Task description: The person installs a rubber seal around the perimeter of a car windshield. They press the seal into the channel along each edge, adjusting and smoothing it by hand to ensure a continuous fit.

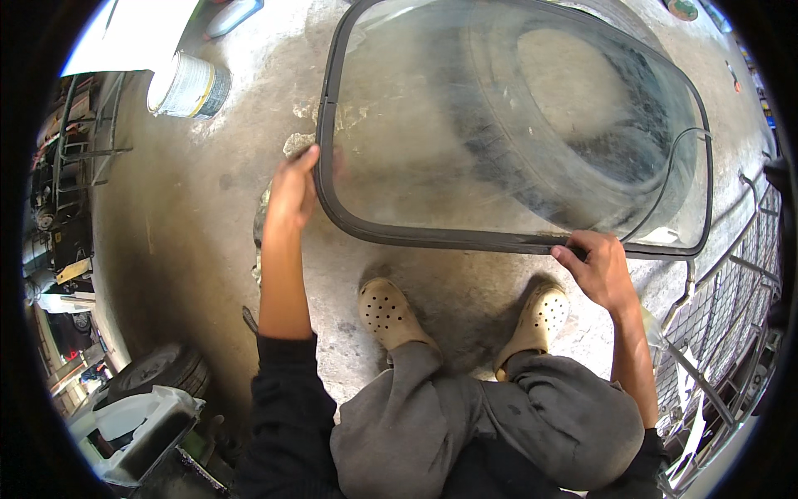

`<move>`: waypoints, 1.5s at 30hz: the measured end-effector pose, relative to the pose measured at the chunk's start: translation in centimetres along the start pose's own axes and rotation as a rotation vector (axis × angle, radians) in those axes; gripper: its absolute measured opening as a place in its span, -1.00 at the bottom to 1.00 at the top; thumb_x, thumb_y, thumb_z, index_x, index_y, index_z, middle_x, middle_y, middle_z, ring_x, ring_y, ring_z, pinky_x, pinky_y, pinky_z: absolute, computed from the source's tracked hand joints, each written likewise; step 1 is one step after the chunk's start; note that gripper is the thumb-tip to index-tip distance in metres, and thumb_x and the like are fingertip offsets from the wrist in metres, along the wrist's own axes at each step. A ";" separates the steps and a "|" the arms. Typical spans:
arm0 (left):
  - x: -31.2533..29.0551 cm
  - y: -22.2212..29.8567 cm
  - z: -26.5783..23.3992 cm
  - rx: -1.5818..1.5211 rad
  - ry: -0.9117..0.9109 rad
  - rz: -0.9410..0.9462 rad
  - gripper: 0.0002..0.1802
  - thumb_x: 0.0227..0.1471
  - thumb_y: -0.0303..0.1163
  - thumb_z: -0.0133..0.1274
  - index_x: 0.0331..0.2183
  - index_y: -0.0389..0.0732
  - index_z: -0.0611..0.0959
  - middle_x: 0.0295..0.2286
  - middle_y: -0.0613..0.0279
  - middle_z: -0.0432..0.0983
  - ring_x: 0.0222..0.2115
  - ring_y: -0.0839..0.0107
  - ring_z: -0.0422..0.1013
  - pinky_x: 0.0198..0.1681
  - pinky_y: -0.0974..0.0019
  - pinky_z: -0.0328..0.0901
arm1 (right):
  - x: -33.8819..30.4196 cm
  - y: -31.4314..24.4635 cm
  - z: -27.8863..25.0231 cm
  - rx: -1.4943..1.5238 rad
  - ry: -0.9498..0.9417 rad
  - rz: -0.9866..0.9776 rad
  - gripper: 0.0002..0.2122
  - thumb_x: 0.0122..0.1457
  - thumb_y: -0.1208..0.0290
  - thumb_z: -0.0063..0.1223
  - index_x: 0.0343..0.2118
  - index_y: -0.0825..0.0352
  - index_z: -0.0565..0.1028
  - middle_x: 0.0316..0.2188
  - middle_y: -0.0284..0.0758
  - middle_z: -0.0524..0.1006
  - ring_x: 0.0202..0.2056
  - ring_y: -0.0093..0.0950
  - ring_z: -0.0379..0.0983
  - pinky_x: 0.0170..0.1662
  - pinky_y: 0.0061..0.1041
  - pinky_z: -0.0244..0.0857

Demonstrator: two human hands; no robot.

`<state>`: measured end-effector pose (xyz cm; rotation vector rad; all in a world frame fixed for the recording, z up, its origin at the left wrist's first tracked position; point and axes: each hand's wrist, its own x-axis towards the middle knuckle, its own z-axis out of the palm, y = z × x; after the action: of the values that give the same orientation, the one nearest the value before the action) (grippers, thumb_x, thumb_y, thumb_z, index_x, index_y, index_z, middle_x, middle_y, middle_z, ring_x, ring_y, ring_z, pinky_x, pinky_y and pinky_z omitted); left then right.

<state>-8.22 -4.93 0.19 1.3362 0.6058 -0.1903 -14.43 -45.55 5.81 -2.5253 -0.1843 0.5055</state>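
A large rounded window glass [399, 141] framed by a black rubber seal [465, 239] lies over a tire [532, 179], which shows through the dusty pane. At the left edge, my left hand [293, 190] is closed against the seal, its fingers slightly blurred and partly hidden. My right hand [597, 270] grips the seal along the near edge, right of the middle, with thumb and fingers bent round it. A thin dark cord [670, 166] curves over the glass from the right side of the seal down toward my right hand; whether I hold its end cannot be told.
A paint can [189, 86] lies on its side at the far left. Metal wire racks [731, 291] stand close on my right. Another tire [162, 370] and a cut plastic container [141, 437] sit at the lower left. My feet in beige clogs [387, 312] are near the glass.
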 end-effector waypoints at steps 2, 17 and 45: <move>1.1 0.6 0.5 0.066 0.039 -0.011 -0.64 0.15 -0.40 -0.13 -0.13 -0.53 0.42 -0.34 -0.02 0.50 -0.42 0.27 0.48 -0.35 0.29 0.39 | 0.0 0.2 0.2 0.003 0.008 -0.001 -0.71 -0.02 0.24 0.18 -0.59 0.42 0.49 -0.68 -0.13 0.43 -0.62 -0.19 0.38 -0.49 -0.33 0.22; 5.6 3.4 1.4 0.472 -0.114 -0.067 -0.62 0.18 -0.38 -0.19 -0.08 -0.49 0.39 -0.33 0.00 0.50 -0.36 0.25 0.49 -0.33 0.27 0.40 | -0.4 0.4 0.4 -0.028 0.032 0.016 -0.67 0.00 0.18 0.15 -0.58 0.43 0.50 -0.68 -0.10 0.44 -0.58 -0.14 0.40 -0.45 -0.31 0.25; -11.2 -4.2 14.0 1.495 -0.632 1.369 -0.71 -0.11 -0.36 0.08 -0.27 -0.25 0.59 -0.28 0.17 0.44 -0.27 0.26 0.36 -0.23 0.19 0.25 | -0.8 1.1 0.3 -0.041 -0.047 0.081 -0.62 0.07 0.02 0.01 -0.45 0.30 0.57 -0.57 -0.20 0.54 -0.41 -0.17 0.48 -0.20 -0.18 0.25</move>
<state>-15.31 -21.58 3.86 2.6026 -1.3353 0.1347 -15.25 -46.56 5.22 -2.5703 -0.1104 0.5988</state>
